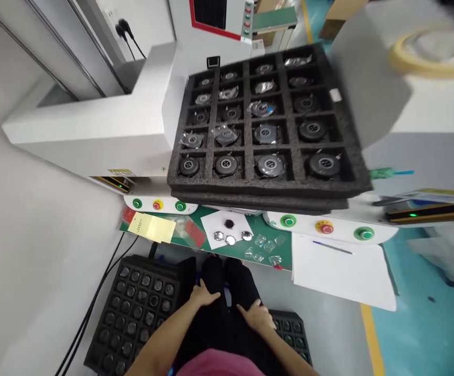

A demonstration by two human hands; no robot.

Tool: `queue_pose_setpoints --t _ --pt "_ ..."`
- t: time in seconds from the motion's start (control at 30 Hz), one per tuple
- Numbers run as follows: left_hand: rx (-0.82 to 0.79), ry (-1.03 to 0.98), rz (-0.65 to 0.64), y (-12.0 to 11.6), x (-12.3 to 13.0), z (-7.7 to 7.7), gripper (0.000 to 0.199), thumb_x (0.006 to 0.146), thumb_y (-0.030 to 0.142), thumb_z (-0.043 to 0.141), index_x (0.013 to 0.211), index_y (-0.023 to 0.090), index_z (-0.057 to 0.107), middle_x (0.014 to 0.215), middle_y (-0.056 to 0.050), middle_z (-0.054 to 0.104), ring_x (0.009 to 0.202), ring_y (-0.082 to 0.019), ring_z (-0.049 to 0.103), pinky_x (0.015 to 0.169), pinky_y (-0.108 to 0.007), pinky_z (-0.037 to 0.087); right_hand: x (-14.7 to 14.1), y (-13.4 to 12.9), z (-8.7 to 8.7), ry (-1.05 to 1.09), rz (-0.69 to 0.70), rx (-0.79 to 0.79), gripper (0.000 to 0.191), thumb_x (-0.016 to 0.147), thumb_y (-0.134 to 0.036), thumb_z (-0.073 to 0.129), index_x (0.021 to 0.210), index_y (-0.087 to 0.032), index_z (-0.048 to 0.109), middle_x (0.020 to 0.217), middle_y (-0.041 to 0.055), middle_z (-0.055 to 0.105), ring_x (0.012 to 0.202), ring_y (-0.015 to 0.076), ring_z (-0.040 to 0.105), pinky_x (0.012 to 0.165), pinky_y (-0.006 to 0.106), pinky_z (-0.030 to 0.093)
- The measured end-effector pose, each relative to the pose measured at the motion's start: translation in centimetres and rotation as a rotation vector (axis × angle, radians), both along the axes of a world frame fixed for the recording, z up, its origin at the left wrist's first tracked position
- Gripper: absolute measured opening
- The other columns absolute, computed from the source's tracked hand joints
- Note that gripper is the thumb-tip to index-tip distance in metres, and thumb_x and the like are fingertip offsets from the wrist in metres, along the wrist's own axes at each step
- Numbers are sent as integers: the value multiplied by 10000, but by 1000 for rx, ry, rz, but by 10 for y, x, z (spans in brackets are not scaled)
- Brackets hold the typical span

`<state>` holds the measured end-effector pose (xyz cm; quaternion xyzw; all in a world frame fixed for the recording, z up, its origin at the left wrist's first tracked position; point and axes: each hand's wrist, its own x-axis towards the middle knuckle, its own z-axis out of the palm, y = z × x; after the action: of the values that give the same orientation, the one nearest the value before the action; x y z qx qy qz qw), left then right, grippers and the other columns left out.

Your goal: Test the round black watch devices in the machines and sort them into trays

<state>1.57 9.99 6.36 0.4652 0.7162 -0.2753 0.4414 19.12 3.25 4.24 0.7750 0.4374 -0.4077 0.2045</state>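
Note:
My left hand (204,295) rests on my left thigh, its fingers apart and holding nothing. On the other thigh lies my right hand (257,315), also spread and without an object. In front of my knees, a white sheet (212,222) on the green bench (287,253) bears several round watch parts (230,240), one of them dark. Small clear plastic pieces (269,246) are scattered to the right of the sheet. Above the bench, a black foam tray (246,186) holds round dark watch parts (270,165) in its compartments, some under clear film.
White machines with buttons (288,221) stand behind the bench. Yellow papers (152,226) lie at the left, white paper (340,274) with a pen (333,247) at the right. Another filled foam tray (127,308) is at lower left, one more (306,342) beside my right arm. Black cables (94,300) hang at left.

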Motion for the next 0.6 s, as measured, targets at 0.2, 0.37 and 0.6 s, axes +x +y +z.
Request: queue_pose_setpoints --t 0.2,0.37,0.6 --pt "62 256 -76 18 25 -120 1070 666 446 732 1530 99 203 1370 -322 468 1188 -476 556 843 -604 514 -12 19 -102 -178 -83 -82 536 930 -495 563 1357 -183 475 1295 125 546 1076 252 600 874 464 536" --pt "291 336 -171 39 26 -214 946 734 439 680 1507 87 263 1298 -304 514 1106 -442 596 765 -566 540 4 36 -192 -189 -66 177 749 910 -503 519 1473 -54 315 1230 251 530 1037 341 611 778 470 509" --pt "545 375 -286 37 8 -253 819 823 384 583 1532 145 251 1440 -308 386 1147 -499 542 821 -638 480 -2 13 -235 -310 -50 483 725 904 -411 479 1477 -6 300 1240 281 492 1020 361 595 772 447 493"
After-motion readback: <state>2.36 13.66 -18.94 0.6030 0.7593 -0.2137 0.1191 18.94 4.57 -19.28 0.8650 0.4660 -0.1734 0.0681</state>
